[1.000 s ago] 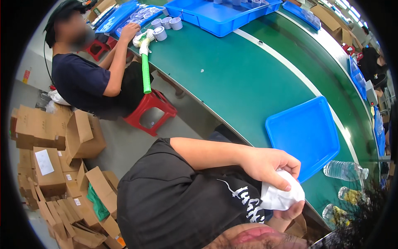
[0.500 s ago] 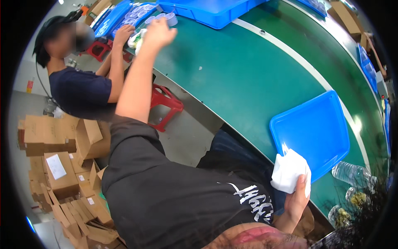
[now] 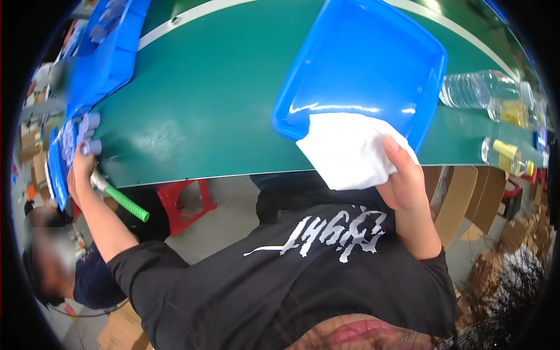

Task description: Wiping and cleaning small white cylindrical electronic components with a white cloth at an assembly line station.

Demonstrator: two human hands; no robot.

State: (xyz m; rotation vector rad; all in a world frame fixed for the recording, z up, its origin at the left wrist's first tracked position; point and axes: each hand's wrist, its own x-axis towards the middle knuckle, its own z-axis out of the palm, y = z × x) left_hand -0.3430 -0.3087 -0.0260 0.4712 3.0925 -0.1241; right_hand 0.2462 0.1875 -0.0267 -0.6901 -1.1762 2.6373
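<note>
White and softly creased, one cloth-like sheet is in the right hand of the person, above the near edge of the green table. The thumb lies on top of the sheet and presses it against the other fingers, which are hidden under it, so the hand is pinching the sheet at its right side. From this view the sheet covers part of the near rim of a shallow blue tray; whether the two are touching, I cannot tell.

The left arm is stretched far to the side. There, the left hand is at the pale lilac cups, very close to the nearest one. It appears small and partly hidden, so I cannot tell if its fingers pinch this cup or are spread. Near this hand is a ribbed green handle.

To the right of the tray are clear plastic bottles, some with yellow labels. Below the table edge is a red stool.
</note>
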